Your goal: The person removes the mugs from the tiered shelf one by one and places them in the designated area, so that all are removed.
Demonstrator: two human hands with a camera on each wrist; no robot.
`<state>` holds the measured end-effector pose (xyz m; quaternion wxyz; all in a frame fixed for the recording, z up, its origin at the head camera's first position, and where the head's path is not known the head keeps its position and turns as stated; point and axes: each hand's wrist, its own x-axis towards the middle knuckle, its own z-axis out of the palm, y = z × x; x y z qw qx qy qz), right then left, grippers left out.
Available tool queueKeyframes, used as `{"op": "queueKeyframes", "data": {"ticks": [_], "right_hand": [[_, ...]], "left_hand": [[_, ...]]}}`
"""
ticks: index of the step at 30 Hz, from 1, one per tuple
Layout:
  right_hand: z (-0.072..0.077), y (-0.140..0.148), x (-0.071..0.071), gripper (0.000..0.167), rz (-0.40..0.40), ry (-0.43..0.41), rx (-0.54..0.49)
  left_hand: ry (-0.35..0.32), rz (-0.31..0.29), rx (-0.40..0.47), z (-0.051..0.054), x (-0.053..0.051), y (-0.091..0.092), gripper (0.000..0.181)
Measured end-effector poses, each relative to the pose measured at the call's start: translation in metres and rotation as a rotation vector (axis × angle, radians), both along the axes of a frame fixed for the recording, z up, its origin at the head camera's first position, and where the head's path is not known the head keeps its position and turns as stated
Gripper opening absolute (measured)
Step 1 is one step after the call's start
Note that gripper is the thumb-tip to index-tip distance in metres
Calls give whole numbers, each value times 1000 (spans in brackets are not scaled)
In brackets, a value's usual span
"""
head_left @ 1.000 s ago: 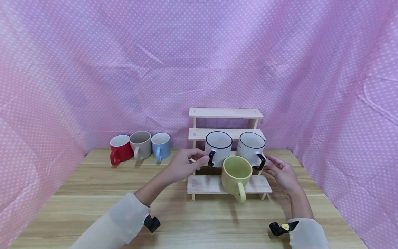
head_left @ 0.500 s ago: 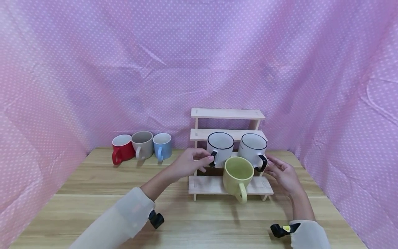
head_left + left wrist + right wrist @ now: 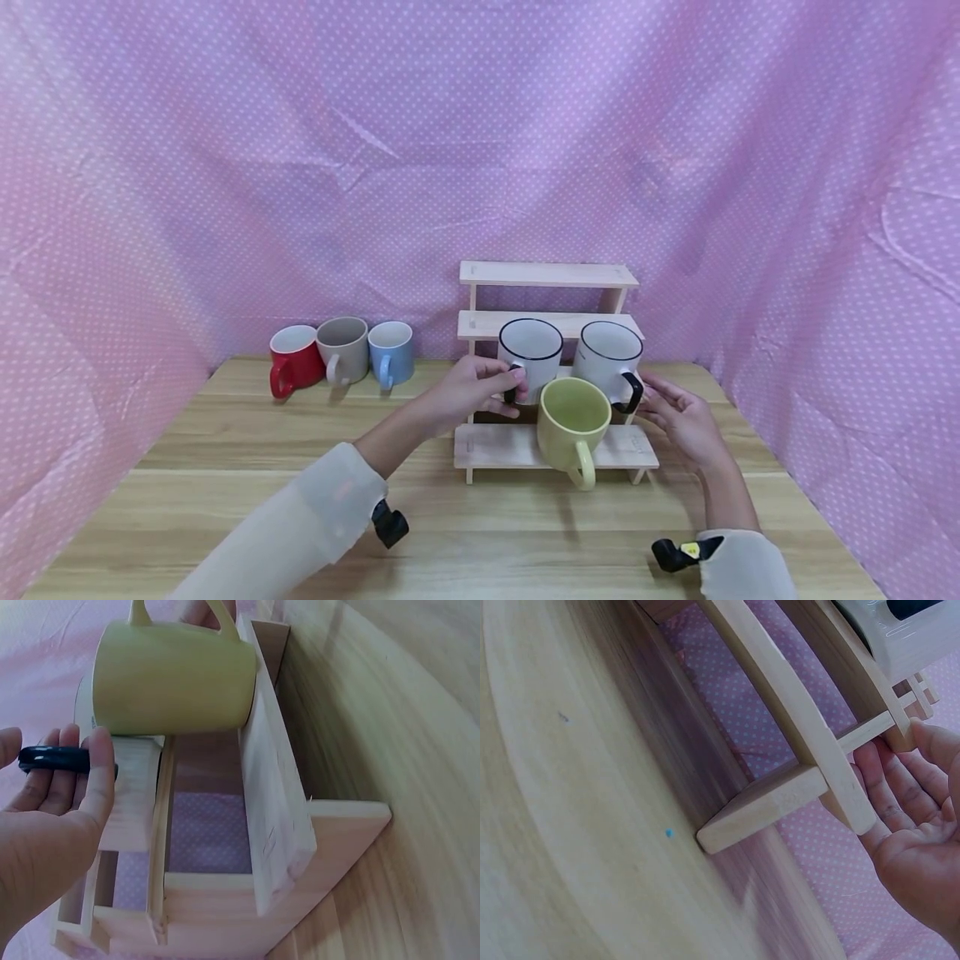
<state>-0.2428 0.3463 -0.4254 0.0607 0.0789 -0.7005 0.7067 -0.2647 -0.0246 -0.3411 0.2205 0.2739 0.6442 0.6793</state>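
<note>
My left hand (image 3: 480, 387) grips the black handle (image 3: 56, 759) of the left white mug (image 3: 531, 354), a dark-rimmed mug on the second tier up of a stepped wooden rack (image 3: 495, 446). Its curled fingers show around the handle in the left wrist view. Beside that mug stands a matching white mug (image 3: 609, 354), with its black handle toward the right. A yellow mug (image 3: 573, 417) sits upright on the lowest tier, handle facing forward. My right hand (image 3: 682, 417) holds the rack's right end, thumb and fingers about a shelf tip in the right wrist view.
A red mug (image 3: 297, 358), a grey mug (image 3: 343, 350) and a light blue mug (image 3: 392, 354) stand in a row at the back left of the wooden table (image 3: 270, 483). Behind everything hangs a pink dotted cloth (image 3: 420, 150). The two upper tiers (image 3: 547, 273) bear no mugs.
My left hand has come slightly further right, its thumb and fingers closing around the left white mug's handle. My right hand and the mugs look unmoved; the view has shifted slightly.
</note>
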Motion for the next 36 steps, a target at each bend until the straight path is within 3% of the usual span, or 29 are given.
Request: {"op": "queueKeyframes", "data": {"ticks": [6,12,18,27,36], "right_hand": [[1,-1,1,58,-7,-6,-2],[2,-1,0,52,-3,0,-23],[0,-1,-1,57,-8,-2,-19],[-2,0,-2,38,2,23,-43],[-2,-1,0,44,-2,20,-30]], "left_hand": [[-49,33,37,-2,0,7,32],[-33,46,44,-3,-1,9,29],[-20,71,48,-3,1,8,26],[-1,137,70,-2,5,7,26],[7,234,89,-4,5,1,25]]}}
